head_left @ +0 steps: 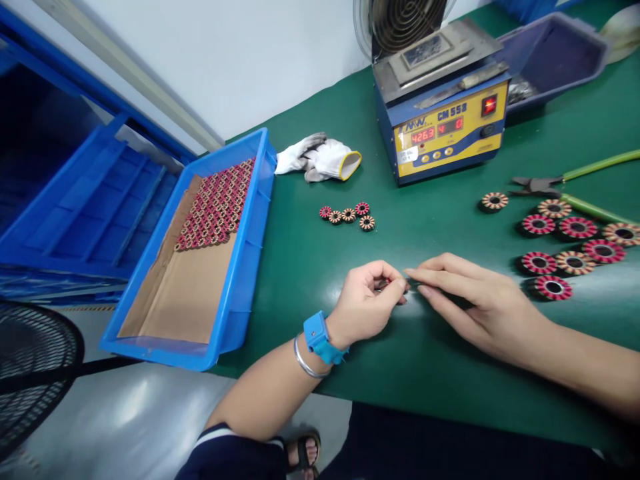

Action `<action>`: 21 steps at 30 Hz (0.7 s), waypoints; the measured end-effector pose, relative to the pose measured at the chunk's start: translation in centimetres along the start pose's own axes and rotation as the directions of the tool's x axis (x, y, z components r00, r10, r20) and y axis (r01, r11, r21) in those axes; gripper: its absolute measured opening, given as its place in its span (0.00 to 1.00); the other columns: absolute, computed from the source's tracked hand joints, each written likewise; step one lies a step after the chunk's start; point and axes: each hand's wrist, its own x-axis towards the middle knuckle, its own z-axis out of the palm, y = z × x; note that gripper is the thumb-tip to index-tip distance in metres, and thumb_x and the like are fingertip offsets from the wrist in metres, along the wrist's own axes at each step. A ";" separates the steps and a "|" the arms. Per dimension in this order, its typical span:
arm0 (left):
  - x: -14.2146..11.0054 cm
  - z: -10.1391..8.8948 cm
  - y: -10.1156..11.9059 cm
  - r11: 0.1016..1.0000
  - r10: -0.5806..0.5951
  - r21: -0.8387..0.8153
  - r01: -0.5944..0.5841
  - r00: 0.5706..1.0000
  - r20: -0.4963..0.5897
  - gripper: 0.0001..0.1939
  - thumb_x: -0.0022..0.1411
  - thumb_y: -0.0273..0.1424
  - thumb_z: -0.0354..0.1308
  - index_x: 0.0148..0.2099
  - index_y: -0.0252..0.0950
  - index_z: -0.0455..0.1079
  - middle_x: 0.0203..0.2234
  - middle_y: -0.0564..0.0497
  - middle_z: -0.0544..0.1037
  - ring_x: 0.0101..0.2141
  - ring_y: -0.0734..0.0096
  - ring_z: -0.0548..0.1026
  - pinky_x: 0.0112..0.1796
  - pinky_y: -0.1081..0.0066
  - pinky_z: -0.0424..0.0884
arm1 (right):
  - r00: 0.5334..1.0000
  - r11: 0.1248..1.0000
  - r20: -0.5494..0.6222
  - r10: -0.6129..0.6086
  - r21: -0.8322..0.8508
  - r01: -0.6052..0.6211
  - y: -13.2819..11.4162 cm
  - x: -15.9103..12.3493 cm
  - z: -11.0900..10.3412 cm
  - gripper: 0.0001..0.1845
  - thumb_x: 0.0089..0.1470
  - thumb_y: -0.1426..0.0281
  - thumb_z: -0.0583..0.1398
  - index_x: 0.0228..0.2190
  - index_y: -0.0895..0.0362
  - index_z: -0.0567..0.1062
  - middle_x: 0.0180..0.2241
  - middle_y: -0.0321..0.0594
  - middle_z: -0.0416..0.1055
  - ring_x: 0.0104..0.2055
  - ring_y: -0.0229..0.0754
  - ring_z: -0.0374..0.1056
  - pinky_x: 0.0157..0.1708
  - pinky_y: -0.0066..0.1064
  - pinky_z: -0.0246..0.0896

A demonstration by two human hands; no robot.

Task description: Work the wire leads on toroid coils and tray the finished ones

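My left hand (367, 300) is curled over the green table mat, its fingers closed around a small red wound coil ring that is mostly hidden in the grip. A blue wrist strap and a metal bangle sit on that wrist. My right hand (470, 297) reaches in from the right with its fingers extended and pressed together, their tips pinching at something thin beside the left fingertips. What the right fingers hold is too small to make out.
A blue tray (240, 267) lined with cardboard holds several coil rings at its far end. Several loose coils (349, 215) lie mid-table, more coils (570, 248) at the right. A solder pot (443, 130), white gloves (320, 159), cutters (537, 185) and a fan (30, 367) stand around.
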 end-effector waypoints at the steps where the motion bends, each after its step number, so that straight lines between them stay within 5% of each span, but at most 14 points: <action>1: 0.0 0.0 0.0 1.000 0.000 0.000 0.000 1.000 0.001 0.10 0.59 0.33 0.64 0.31 0.32 0.69 0.22 0.52 0.75 0.20 0.82 0.67 0.22 0.79 0.64 | 1.000 1.000 -0.007 0.007 0.002 -0.007 0.1 -0.1 0.0 0.17 0.64 0.78 0.59 0.52 0.52 0.77 0.41 0.43 0.77 0.39 0.41 0.76 0.39 0.31 0.74; 15: 0.0 -0.2 0.7 0.993 -0.099 -0.056 0.102 0.994 0.044 0.15 0.56 0.37 0.67 0.30 0.31 0.69 0.25 0.50 0.75 0.21 0.81 0.69 0.19 0.82 0.64 | 1.000 0.995 0.029 -0.008 0.095 0.006 0.5 -0.1 -0.5 0.11 0.63 0.76 0.60 0.45 0.55 0.78 0.32 0.40 0.76 0.30 0.39 0.73 0.30 0.29 0.71; 21: -0.1 -0.4 0.5 0.981 -0.144 -0.110 0.159 0.980 0.140 0.14 0.55 0.37 0.67 0.30 0.31 0.69 0.26 0.50 0.76 0.22 0.81 0.71 0.18 0.82 0.66 | 0.978 0.962 0.071 -0.198 -0.178 0.208 1.3 0.3 -1.3 0.11 0.64 0.78 0.59 0.46 0.57 0.76 0.39 0.44 0.78 0.37 0.42 0.74 0.36 0.32 0.68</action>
